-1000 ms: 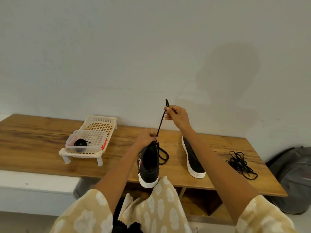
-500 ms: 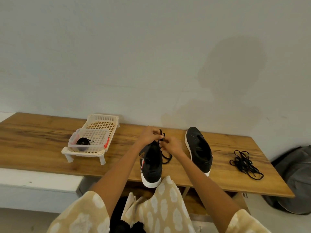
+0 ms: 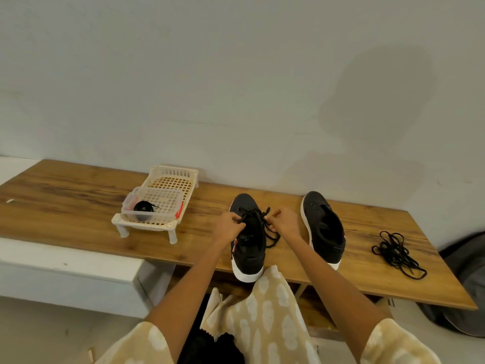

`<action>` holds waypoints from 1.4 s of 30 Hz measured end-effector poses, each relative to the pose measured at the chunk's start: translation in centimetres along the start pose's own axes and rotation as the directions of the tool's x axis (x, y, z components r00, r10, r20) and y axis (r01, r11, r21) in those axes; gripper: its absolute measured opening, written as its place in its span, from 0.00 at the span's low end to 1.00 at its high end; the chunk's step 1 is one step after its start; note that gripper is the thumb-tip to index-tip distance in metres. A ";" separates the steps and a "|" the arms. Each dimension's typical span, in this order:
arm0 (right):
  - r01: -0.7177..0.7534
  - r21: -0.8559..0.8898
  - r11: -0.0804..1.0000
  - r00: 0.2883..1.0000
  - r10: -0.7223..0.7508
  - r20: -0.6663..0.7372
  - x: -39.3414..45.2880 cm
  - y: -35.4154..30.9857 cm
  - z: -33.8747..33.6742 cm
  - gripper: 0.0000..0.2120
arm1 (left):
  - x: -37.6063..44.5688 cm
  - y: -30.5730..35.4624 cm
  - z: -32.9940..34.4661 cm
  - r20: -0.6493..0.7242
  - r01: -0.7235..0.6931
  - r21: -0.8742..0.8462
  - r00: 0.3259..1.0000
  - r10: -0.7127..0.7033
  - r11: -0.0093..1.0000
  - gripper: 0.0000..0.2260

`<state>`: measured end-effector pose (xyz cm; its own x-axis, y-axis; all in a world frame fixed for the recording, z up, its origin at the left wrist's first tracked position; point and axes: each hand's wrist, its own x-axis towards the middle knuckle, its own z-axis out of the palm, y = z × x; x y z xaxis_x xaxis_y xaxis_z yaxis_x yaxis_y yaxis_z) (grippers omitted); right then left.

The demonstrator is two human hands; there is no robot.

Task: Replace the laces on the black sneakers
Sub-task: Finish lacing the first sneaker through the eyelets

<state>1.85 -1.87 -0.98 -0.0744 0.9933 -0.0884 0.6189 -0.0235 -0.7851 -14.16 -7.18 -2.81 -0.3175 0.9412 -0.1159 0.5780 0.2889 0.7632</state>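
Here both hands work over the left sneaker (image 3: 248, 243), which stands at the front edge of the wooden bench (image 3: 78, 206), heel just over it. The left hand (image 3: 227, 227) and the right hand (image 3: 284, 223) each pinch the black lace (image 3: 256, 214) at its eyelets. The second sneaker (image 3: 324, 227) stands unlaced just beside, and a loose lace tangle (image 3: 396, 252) lies toward the bench's right end.

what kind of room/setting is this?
Probably a home entryway or utility corner, hard to be sure. Cues: a low wooden bench against a plain white wall, black sneakers on it for relacing, and a grey bag on the floor.
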 end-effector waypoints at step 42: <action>0.529 -0.502 0.684 0.807 -0.223 0.547 1.5 -6.6 2.0 0.09 | -0.4 -1.8 -1.5 0.178 0.116 -0.439 0.983 -0.040 0.891 0.10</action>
<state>-3.91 -0.41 2.80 -0.6256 0.7450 -0.2316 0.7766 0.5664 -0.2757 -16.22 -8.30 -3.15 -0.2015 0.9449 -0.2580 0.1483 0.2898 0.9455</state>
